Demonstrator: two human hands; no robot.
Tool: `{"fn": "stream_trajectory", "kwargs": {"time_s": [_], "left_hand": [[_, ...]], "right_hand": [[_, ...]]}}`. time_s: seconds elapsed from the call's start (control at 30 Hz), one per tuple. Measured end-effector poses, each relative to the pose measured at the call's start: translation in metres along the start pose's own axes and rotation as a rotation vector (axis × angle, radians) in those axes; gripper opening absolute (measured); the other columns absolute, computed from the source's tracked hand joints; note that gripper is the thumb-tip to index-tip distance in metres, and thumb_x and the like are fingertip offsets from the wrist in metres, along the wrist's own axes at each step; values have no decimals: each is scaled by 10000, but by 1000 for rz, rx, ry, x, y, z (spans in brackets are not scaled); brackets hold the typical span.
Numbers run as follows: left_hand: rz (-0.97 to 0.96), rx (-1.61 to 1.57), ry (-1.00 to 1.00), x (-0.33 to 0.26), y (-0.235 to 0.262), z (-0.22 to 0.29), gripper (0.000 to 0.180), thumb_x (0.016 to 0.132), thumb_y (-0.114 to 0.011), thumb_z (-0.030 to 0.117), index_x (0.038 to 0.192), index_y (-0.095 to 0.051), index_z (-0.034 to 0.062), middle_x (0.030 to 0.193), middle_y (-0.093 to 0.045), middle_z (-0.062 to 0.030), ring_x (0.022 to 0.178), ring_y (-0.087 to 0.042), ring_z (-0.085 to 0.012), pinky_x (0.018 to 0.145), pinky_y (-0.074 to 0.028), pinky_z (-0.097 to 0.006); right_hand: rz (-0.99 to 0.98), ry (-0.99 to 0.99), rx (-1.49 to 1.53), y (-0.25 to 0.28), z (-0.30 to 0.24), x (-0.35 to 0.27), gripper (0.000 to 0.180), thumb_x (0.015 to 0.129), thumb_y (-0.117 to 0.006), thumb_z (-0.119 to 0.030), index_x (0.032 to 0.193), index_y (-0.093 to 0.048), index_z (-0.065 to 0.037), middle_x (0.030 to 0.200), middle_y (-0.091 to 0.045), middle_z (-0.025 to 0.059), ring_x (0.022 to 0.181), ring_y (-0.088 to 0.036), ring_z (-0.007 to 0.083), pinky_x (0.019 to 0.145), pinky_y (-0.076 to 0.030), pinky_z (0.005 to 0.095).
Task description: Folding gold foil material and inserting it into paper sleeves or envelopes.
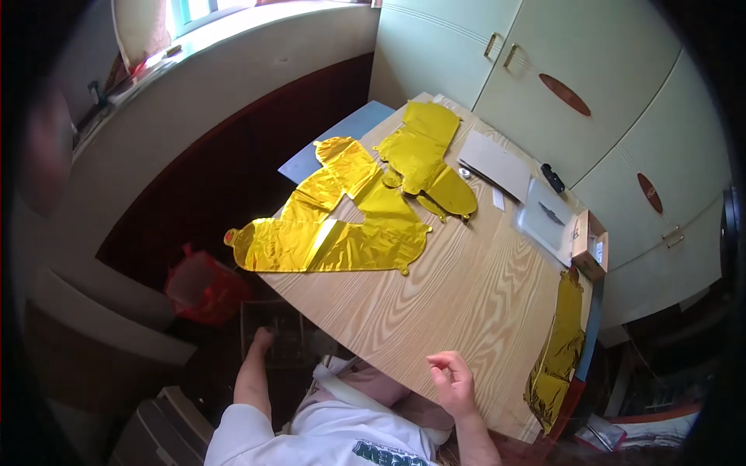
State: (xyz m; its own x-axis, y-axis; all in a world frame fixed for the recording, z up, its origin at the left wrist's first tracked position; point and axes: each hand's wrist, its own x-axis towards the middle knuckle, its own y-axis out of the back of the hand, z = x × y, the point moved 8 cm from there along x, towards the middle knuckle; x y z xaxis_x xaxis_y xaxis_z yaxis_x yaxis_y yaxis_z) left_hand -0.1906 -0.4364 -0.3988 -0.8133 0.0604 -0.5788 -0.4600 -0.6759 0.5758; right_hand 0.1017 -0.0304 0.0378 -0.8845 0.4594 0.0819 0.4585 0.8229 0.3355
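A large flat gold foil balloon (pixel 371 247) lies uninflated across the table's left side, and its rounded end reaches the left edge. Behind it a second gold foil balloon (pixel 423 155) rests partly folded, close to the first. My right hand (pixel 453 380) hovers over the table's near edge, fingers loosely bent and thumb apart, with nothing seen in it. Down to the left, below table height, my left hand (pixel 264 339) is at a dark open box (pixel 291 322). Its fingers are too small and shaded to make out.
A narrow strip of folded gold foil (pixel 561 349) lies along the right edge of the wooden table (pixel 466 287). White sheets (pixel 497 165), a clear plastic sleeve (pixel 536 221), a black object (pixel 552 178) and a small wooden box (pixel 589 245) sit at back right. A red bag (pixel 206 287) stands left.
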Motion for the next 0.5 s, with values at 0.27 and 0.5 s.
{"fn": "stream_trajectory", "kwargs": {"time_s": [0.27,0.5], "left_hand": [[-316,-341,-171,22,4,-30,206,902,-639,272,975,-648,80,883,-658,-78,878,-652,-251,757,-535,-387],[-191,-1237,134,-10,14,37,120,894,-634,146,997,-635,86,941,-632,-68,912,-636,-240,817,-526,-380]], "right_hand": [[-5,398,-663,-38,-13,130,459,902,-602,-300,1285,-576,-48,1309,-567,134,1237,-501,283,1039,-373,427],[138,223,-930,-53,40,199,638,909,-576,-467,1333,-534,8,1429,-492,147,1377,-377,298,1143,-249,473]]}}
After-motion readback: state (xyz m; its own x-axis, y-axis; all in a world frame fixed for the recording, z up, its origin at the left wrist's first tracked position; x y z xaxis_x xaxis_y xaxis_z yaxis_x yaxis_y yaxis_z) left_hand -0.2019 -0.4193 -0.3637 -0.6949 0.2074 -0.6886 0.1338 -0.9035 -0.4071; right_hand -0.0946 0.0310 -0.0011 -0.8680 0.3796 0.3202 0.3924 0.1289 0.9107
